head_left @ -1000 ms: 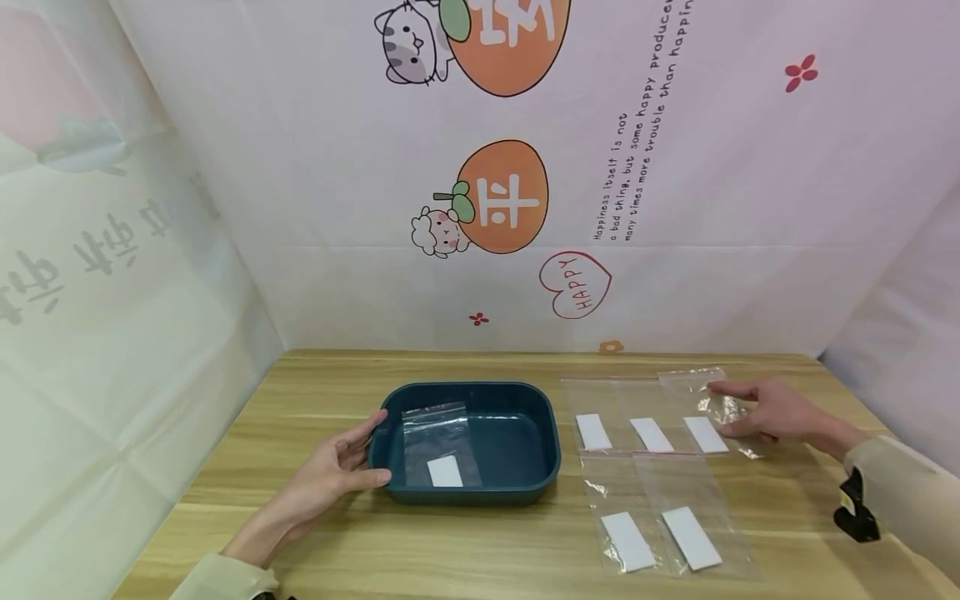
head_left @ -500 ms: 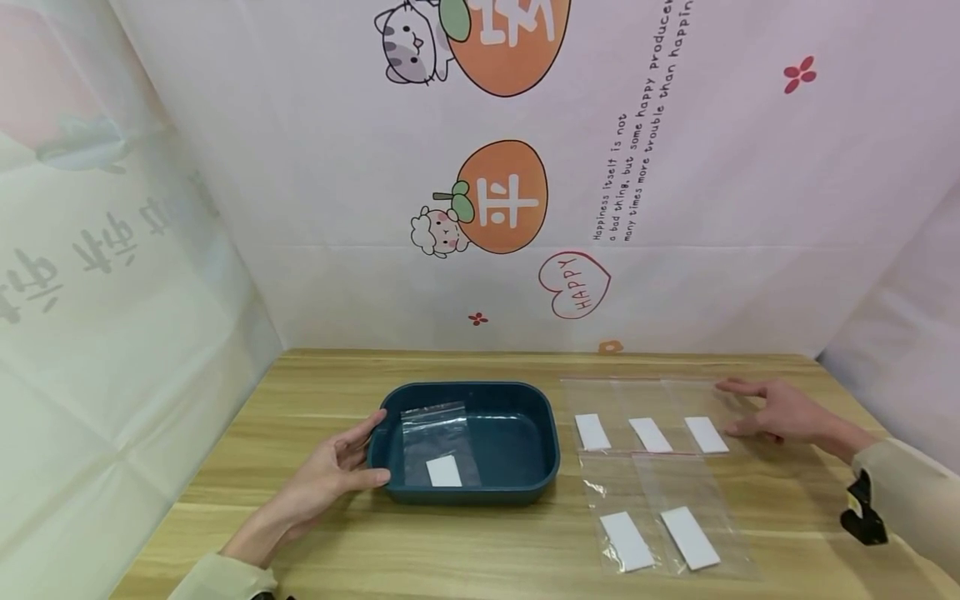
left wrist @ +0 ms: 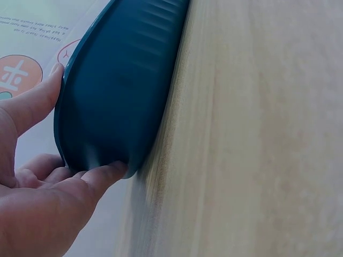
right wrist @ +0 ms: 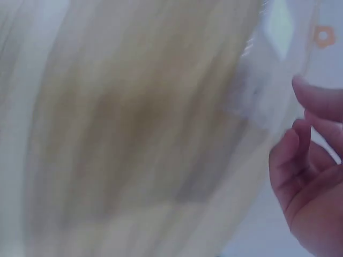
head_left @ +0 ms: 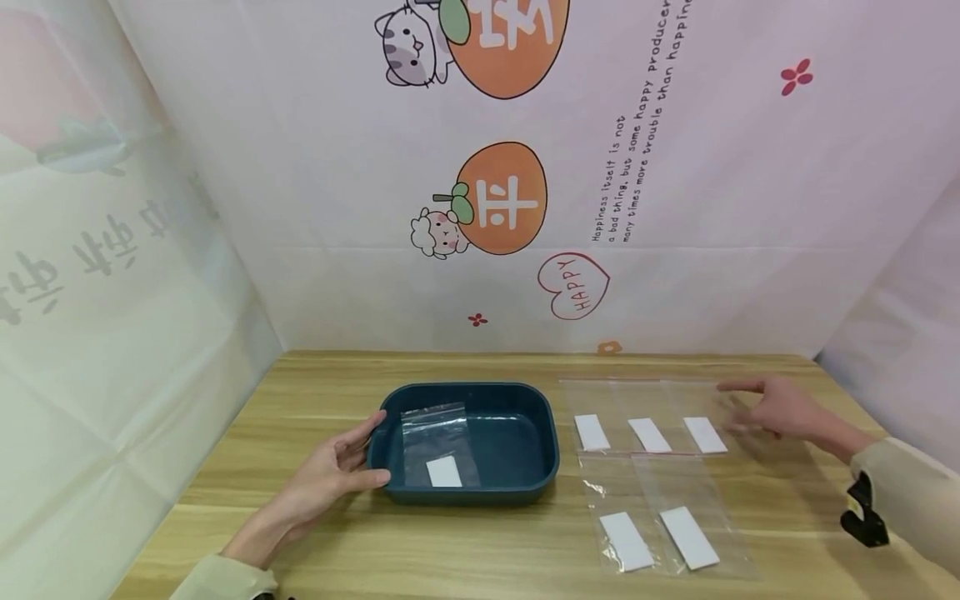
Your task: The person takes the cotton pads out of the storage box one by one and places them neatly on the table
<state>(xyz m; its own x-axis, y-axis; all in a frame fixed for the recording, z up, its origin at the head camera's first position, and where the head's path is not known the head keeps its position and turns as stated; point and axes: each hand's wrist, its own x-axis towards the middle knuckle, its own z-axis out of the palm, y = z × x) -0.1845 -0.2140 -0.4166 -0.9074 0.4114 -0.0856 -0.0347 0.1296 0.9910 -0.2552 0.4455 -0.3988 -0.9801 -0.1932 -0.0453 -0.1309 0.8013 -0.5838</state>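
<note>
My left hand [head_left: 322,475] grips the left end of a dark teal rectangular plastic tray [head_left: 472,496], its fingers and thumb spread along the end wall; the left wrist view shows this grip on the tray [left wrist: 115,80] up close. Inside the tray, at the left, lies a clear zip-lock bag [head_left: 435,429] with a white card in it. At the right of the table, my right hand [head_left: 783,410] is beside the rightmost back bag [head_left: 686,400], index finger extended and the other fingers partly bent, holding nothing. Whether a fingertip touches the bag is unclear.
Two more bags [head_left: 588,396] with white cards lie flat in the back row, right of the tray. Two bags [head_left: 690,537] lie in front of them on the wooden table [head_left: 360,550]. A printed cloth [head_left: 337,208] hangs behind the table.
The rightmost back bag, raised and crumpled at my right fingers, now lies flat. My right hand has let it go and shifted slightly right. Left hand and tray stay put.
</note>
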